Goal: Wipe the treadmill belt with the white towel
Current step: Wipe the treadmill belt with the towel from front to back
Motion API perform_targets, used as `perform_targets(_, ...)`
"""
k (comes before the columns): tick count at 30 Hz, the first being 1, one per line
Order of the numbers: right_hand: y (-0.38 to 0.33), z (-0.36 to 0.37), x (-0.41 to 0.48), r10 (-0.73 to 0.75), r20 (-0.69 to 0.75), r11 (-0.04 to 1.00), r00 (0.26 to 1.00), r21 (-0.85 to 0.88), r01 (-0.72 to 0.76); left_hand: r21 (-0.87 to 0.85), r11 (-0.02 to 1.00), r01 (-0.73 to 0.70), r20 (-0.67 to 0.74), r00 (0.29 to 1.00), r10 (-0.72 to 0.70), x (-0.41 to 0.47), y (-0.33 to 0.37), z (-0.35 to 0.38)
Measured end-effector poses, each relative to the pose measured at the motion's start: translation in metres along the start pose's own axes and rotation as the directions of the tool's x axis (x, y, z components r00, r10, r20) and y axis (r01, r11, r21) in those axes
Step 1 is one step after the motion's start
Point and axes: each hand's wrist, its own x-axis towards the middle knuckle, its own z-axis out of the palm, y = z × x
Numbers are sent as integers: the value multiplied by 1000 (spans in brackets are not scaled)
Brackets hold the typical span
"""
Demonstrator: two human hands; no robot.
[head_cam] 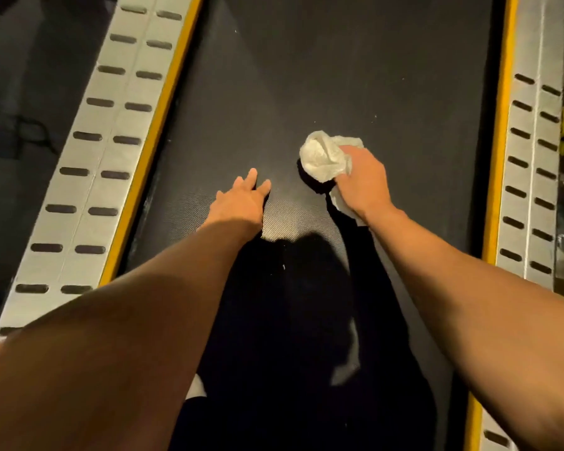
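Towel on the belt

Right hand grips the bunched towel against the belt, mid-width; left hand lies flat beside it, fingers straight. No writing shows.

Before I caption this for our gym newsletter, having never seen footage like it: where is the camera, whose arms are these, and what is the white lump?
The camera sits on a person's head and looks down, so both bare arms are the wearer's own. The dark surface is a treadmill belt, with a yellow strip and a slotted grey side rail along each edge. The right hand grips a crumpled white towel low at the belt. The left hand is spread on the belt, fingers straight, holding nothing.
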Motion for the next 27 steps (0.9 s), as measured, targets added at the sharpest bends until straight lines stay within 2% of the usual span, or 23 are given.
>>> perform_targets(3,-12,31,-25,-80,113,997,990,2,80,2,998,-63,23,998,63,9,-11,8)
perform_targets(6,-30,50,-81,-217,258,973,941,131,188,38,997,-62,85,995,59,13,-15,-1)
perform_targets(9,-32,36,-99,-391,248,915,886,212,344,88,994,-70,96,993,61,14,-12,-12)
perform_targets(11,-28,21,-80,-341,225,940,913,108,325,95,991,-98,102,991,88,15,-19,-14)
perform_targets(13,-14,13,-45,-238,77,971,968,7,239,101,988,-120,84,990,112,20,-24,-13)
perform_targets(15,0,18,-13,-142,-63,989,988,42,145,113,986,-118,61,992,112,18,-24,-13)
perform_targets(18,-1,46,-12,-170,17,985,985,-40,171,157,979,-132,40,991,127,19,-22,-8)
perform_targets(20,-19,63,-44,-274,72,961,959,-16,275,151,983,-107,34,994,103,19,-24,-5)
perform_targets(23,-47,63,-100,-388,203,921,899,129,368,155,983,-101,47,994,95,16,-23,-4)
perform_targets(25,-57,51,-108,-421,259,907,869,104,408,148,981,-126,49,992,120,13,-20,-4)
perform_targets(27,-52,43,-88,-355,181,934,917,38,354,116,982,-152,39,988,148,14,-24,-3)
